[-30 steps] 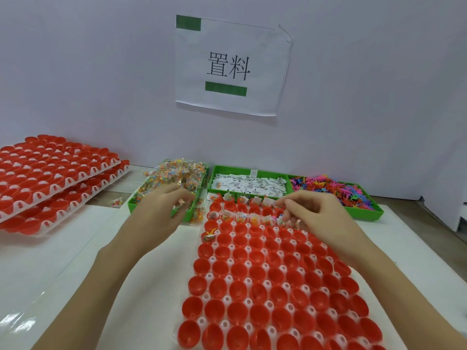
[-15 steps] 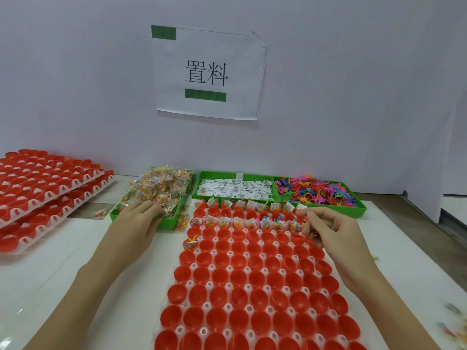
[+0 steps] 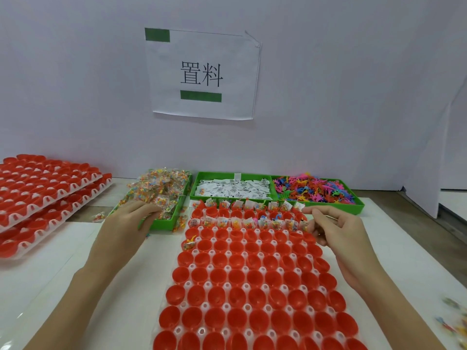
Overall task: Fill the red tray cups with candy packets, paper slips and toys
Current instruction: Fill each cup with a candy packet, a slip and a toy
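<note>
The red tray (image 3: pixel 252 286) of cups lies in front of me. Its two far rows hold candy packets (image 3: pixel 236 223) and paper slips, some with toys, and one cup at the left of the third row is filled too. My left hand (image 3: pixel 129 223) reaches into the green bin of candy packets (image 3: pixel 156 190), fingers curled over packets at its near edge. My right hand (image 3: pixel 333 228) hovers at the right end of the second row, fingers curled and pinching at a candy packet there. Paper slips (image 3: pixel 235 189) and coloured toys (image 3: pixel 316 189) fill the green bins behind.
A stack of red cup trays (image 3: pixel 45 198) sits at the left. One loose candy packet (image 3: pixel 98 217) lies beside the candy bin. Blurred coloured items (image 3: pixel 452 317) lie at the right edge. A paper sign (image 3: pixel 202 74) hangs on the white wall behind.
My right hand has moved rightward along the second row to its right end. My left hand has stayed at the candy bin. The view has shifted slightly.
</note>
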`<state>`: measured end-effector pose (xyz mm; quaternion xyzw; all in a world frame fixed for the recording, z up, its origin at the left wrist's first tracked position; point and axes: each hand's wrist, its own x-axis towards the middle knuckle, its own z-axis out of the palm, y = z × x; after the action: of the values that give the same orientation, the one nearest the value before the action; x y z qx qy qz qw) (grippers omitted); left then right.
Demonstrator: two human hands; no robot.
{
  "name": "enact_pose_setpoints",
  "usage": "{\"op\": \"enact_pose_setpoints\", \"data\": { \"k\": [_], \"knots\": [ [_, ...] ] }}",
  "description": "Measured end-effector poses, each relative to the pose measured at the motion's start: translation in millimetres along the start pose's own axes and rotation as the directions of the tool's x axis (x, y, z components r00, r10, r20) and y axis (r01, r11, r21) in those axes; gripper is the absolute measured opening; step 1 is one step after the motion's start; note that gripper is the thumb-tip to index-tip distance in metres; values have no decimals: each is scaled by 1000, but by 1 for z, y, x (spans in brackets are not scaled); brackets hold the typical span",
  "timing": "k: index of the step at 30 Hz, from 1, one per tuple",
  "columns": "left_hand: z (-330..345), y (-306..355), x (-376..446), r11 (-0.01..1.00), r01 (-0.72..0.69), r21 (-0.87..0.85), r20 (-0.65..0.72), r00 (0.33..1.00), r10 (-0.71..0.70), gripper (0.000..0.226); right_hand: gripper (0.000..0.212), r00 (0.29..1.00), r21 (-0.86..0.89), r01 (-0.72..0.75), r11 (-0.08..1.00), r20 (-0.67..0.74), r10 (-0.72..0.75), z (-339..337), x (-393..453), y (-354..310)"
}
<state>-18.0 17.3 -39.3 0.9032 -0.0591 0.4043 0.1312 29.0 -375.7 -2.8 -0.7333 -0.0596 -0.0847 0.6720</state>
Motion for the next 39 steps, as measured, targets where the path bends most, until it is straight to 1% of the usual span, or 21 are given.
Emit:
{"op": "enact_pose_setpoints", "data": {
  "k": [3,5,7,9,11,14,17,20,22,25,30,33,37,39],
  "knots": [
    [-2,9,2,999,5,-43,-37,999,-7,18,26,999,-29,19,999,40,-17,1,0,0],
    [-1,18,4,995,10,-97,-45,999,-15,17,26,993,-79,52,996,110,-43,2,-2,-1],
    [-1,29,6,981,39,-189,-40,998,-48,17,26,982,-122,95,988,177,-72,5,-4,0],
    [1,42,7,945,101,-312,-16,994,-111,16,26,971,-166,141,976,215,-104,9,-7,1],
    [5,54,6,887,176,-427,38,983,-177,15,27,959,-230,203,952,243,-146,13,-8,2],
    [11,68,7,798,244,-550,103,969,-225,13,25,921,-311,311,898,333,-204,16,-10,-3],
    [11,72,8,767,243,-594,140,970,-198,12,21,905,-351,361,864,355,-234,22,-11,-10],
    [12,70,8,773,231,-591,148,973,-177,17,21,891,-424,423,801,355,-282,34,-2,-18],
    [11,69,8,776,242,-583,147,970,-193,19,22,884,-474,445,760,367,-289,45,13,-23],
    [11,69,8,771,256,-584,144,967,-212,17,20,881,-560,454,693,401,-253,65,49,-29],
    [9,69,8,764,253,-594,143,967,-209,17,21,871,-718,447,534,484,-79,105,122,-22],
    [11,67,8,775,243,-583,127,970,-209,17,20,853,-763,457,457,522,18,124,154,-10],
    [10,64,7,774,247,-583,124,969,-215,17,29,822,-809,476,345,549,154,139,180,5],
    [9,65,7,777,246,-579,125,969,-213,15,27,809,-809,497,314,563,170,144,184,8]
  ]
}}
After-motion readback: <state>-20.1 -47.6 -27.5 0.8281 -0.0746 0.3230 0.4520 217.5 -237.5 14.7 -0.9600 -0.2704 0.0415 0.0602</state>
